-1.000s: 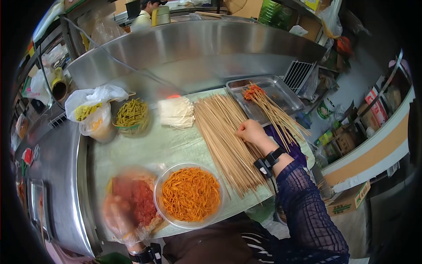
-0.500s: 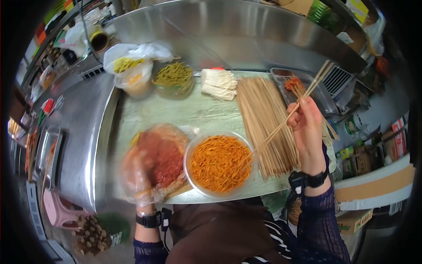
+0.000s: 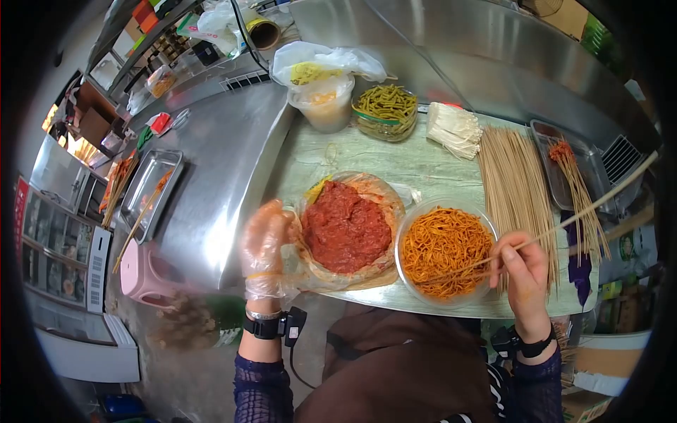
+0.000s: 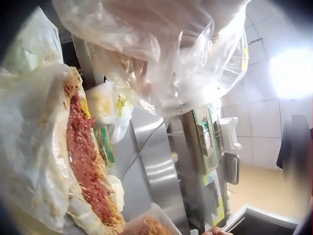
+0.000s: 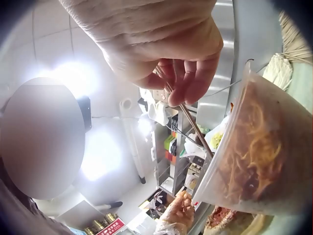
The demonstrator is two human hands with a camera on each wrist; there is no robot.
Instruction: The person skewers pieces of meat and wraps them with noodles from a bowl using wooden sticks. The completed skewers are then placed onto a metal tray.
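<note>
My right hand [image 3: 525, 275] pinches thin bamboo skewers [image 3: 589, 208] between thumb and fingers. Their lower ends slant over the orange, seasoned thin strips [image 3: 448, 243] in a round clear tub [image 3: 404, 271]. The pinched skewers [image 5: 194, 126] also show in the right wrist view, beside the tub wall. My left hand [image 3: 264, 243], in a clear plastic glove, is raised at the left side of a bowl of red minced paste [image 3: 345, 225]. Its fingers are loosely bent and hold nothing. A plastic bag lines that bowl, its rim [image 3: 377, 185] smeared orange.
Many bare skewers [image 3: 518, 190] lie right of the tub. Beyond them a metal tray [image 3: 589, 158] bears coated skewers [image 3: 580, 190]. White enoki-like strands [image 3: 451, 130], green beans [image 3: 386, 109] and a bagged tub [image 3: 328, 106] line the back. Another tray [image 3: 151, 194] stands left.
My right hand took skewers from the pile, lifted them and brought them left over the orange strips. The left hand left the red paste and rose beside its bowl. The view swung left.
</note>
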